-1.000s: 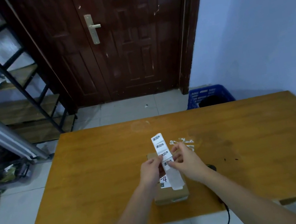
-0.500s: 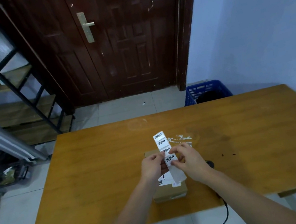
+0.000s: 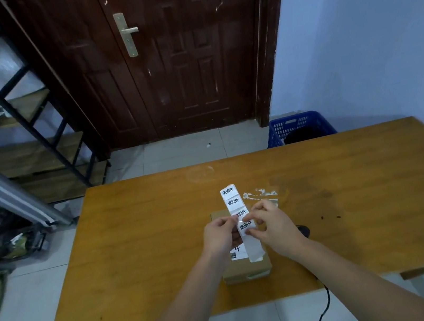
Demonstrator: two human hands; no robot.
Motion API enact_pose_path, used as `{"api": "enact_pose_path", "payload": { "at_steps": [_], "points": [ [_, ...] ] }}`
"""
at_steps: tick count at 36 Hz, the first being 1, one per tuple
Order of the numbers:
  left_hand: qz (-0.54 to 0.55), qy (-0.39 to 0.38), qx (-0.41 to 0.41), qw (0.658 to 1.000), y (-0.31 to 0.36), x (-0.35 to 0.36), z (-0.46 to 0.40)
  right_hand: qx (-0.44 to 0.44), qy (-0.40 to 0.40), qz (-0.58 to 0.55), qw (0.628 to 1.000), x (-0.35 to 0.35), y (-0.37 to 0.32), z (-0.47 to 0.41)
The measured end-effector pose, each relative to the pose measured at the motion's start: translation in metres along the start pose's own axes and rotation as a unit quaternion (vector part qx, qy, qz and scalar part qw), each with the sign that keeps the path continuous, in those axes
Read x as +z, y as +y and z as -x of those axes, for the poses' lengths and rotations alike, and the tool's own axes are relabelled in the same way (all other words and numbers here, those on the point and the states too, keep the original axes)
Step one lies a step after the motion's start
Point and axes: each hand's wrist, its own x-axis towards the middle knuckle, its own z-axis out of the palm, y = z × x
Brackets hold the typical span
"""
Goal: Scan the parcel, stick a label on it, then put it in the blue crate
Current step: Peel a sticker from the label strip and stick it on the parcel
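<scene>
Tabletop unchanged: both hands (image 3: 246, 227) still pinch label strip (image 3: 237, 212).

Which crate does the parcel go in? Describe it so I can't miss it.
Find the dark brown door, then drop to the tiled floor at its right, in the corner by the pale wall. The blue crate stands there, just beyond the far edge of the wooden table. It is the only blue, lattice-walled container around.

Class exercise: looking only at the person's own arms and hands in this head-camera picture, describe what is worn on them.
Nothing is worn. The left hand and right hand are bare, with no gloves, rings, watch or wristband visible. Both forearms are uncovered right down to the picture's bottom edge, so no sleeve shows.
</scene>
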Motion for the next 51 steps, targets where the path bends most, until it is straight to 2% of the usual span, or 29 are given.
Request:
{"api": "enact_pose_path", "payload": {
  "at_steps": [7,13,20,26,32,37,41,47,49,51],
  "points": [
    [0.001,0.005,0.000,1.000,0.000,-0.004,0.006,-0.014,0.035,0.006,0.999,0.009,0.000,0.001],
    [0.007,0.008,-0.001,1.000,0.000,-0.012,0.004,-0.023,0.032,0.002,0.999,0.014,0.000,0.005],
    [0.020,0.060,0.015,0.998,0.003,-0.033,-0.005,0.040,0.075,-0.078,0.993,0.014,-0.005,0.010],
    [-0.078,0.115,0.036,0.990,0.000,-0.077,-0.023,0.101,0.065,-0.143,0.982,0.007,0.001,0.015],
    [-0.213,0.173,0.016,0.961,-0.020,-0.121,-0.048,0.131,0.058,-0.155,0.978,0.011,0.008,0.021],
    [-0.263,0.171,-0.009,0.950,-0.037,-0.137,-0.061,0.164,0.035,-0.155,0.974,0.023,0.018,0.029],
    [-0.253,0.172,-0.028,0.952,-0.047,-0.140,-0.070,0.187,0.021,-0.148,0.971,0.034,0.027,0.035],
    [-0.296,0.185,-0.038,0.936,-0.043,-0.138,-0.072,0.190,0.014,-0.144,0.971,0.036,0.026,0.035],
    [-0.340,0.176,-0.026,0.923,-0.038,-0.134,-0.067,0.194,0.010,-0.142,0.971,0.036,0.026,0.032],
    [-0.371,0.156,0.026,0.915,-0.033,-0.127,-0.063,0.198,0.003,-0.136,0.971,0.035,0.025,0.028]
  ]
}}
